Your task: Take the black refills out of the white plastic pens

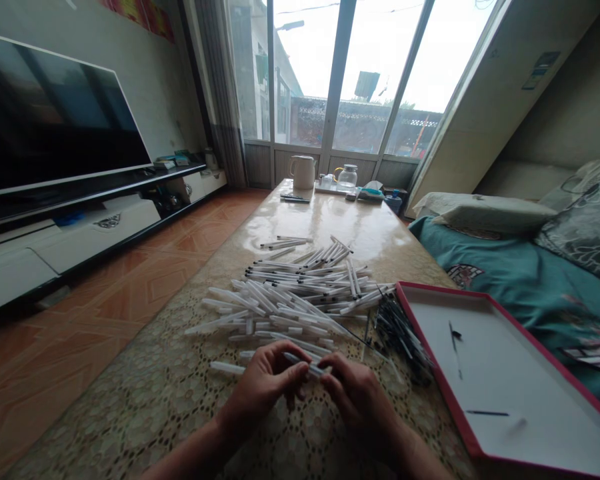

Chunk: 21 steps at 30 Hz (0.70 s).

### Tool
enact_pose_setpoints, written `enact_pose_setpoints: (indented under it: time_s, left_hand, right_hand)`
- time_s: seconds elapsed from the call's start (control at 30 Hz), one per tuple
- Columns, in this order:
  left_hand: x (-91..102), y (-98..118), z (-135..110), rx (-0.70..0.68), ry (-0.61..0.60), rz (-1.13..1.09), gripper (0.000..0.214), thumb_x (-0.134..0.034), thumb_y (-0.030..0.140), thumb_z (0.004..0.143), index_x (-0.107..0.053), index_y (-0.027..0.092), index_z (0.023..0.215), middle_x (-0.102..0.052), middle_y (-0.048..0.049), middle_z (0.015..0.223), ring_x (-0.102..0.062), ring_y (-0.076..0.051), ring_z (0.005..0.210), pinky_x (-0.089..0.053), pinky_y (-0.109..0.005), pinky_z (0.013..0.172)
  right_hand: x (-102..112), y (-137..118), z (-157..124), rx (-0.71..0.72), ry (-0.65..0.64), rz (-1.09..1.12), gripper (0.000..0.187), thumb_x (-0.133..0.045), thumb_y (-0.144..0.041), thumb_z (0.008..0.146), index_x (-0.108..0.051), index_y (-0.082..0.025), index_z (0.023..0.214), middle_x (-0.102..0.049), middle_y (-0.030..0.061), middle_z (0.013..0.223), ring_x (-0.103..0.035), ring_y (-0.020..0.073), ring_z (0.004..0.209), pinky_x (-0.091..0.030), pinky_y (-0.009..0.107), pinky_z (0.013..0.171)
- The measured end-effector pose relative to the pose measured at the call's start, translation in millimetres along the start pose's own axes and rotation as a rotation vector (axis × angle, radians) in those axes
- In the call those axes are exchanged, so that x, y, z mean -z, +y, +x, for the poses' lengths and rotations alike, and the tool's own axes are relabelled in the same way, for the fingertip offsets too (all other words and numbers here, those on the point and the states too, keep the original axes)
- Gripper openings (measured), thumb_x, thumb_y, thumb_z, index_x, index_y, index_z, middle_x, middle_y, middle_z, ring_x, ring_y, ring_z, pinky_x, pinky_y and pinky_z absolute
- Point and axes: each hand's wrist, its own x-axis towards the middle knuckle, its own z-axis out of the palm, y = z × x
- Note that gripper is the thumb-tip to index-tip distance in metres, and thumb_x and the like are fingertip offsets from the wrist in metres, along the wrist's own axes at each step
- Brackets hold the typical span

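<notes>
Between my two hands, just above the tablecloth, is a slim pale pen barrel. My left hand pinches one end of it between thumb and forefinger. The fingertips of my right hand close on its other end; what sits under those fingertips is hidden. Right beyond my hands lies a loose heap of white pen barrels. Farther back is a pile of pens with dark ends. To the right of the heap, a bundle of thin black pen refills leans against a red-rimmed tray.
The shallow tray at my right holds a black refill and a small black piece. A jug, a glass pot and a tissue pack stand at the table's far end. A sofa is on the right.
</notes>
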Motion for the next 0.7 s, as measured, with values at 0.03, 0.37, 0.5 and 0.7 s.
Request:
enact_pose_setpoints:
  time_s: [0.03, 0.37, 0.5, 0.7]
  left_hand:
    - [2.0, 2, 1, 0.003, 0.039, -0.038, 0.028, -0.073, 0.034, 0.07, -0.061, 0.012, 0.082, -0.061, 0.0019, 0.051, -0.053, -0.008, 0.042, -0.042, -0.016, 0.039]
    - [10.5, 7, 3, 0.025, 0.213, -0.194, 0.035, -0.08, 0.035, 0.061, -0.06, 0.012, 0.078, -0.063, 0.0012, 0.058, -0.055, -0.007, 0.045, -0.039, -0.014, 0.039]
    - [12.5, 4, 5, 0.027, 0.237, -0.193, 0.036, -0.08, 0.037, 0.06, -0.059, 0.012, 0.075, -0.063, 0.0016, 0.057, -0.055, -0.007, 0.043, -0.041, -0.016, 0.04]
    - [16.2, 0, 8, 0.016, 0.249, -0.201, 0.036, -0.08, 0.036, 0.061, -0.057, 0.012, 0.074, -0.065, 0.0002, 0.058, -0.057, -0.009, 0.044, -0.045, -0.019, 0.042]
  right_hand:
    - [2, 1, 0, -0.056, 0.047, 0.084, 0.033, -0.033, -0.039, 0.095, -0.058, -0.019, 0.086, -0.058, 0.0001, 0.063, -0.056, 0.0133, 0.055, -0.04, 0.022, 0.054]
    - [4, 19, -2, -0.211, 0.12, 0.348, 0.041, -0.038, -0.048, 0.091, -0.051, -0.019, 0.065, -0.043, -0.0047, 0.049, -0.04, 0.0099, 0.044, -0.031, 0.021, 0.046]
    - [3, 18, -2, -0.16, 0.107, 0.277, 0.037, -0.041, -0.043, 0.091, -0.052, -0.019, 0.064, -0.046, -0.0043, 0.05, -0.044, 0.0103, 0.046, -0.034, 0.021, 0.048]
    - [1, 17, -2, -0.201, 0.114, 0.366, 0.022, -0.051, -0.039, 0.087, -0.057, -0.018, 0.083, -0.056, -0.0023, 0.061, -0.051, 0.0103, 0.047, -0.04, 0.02, 0.047]
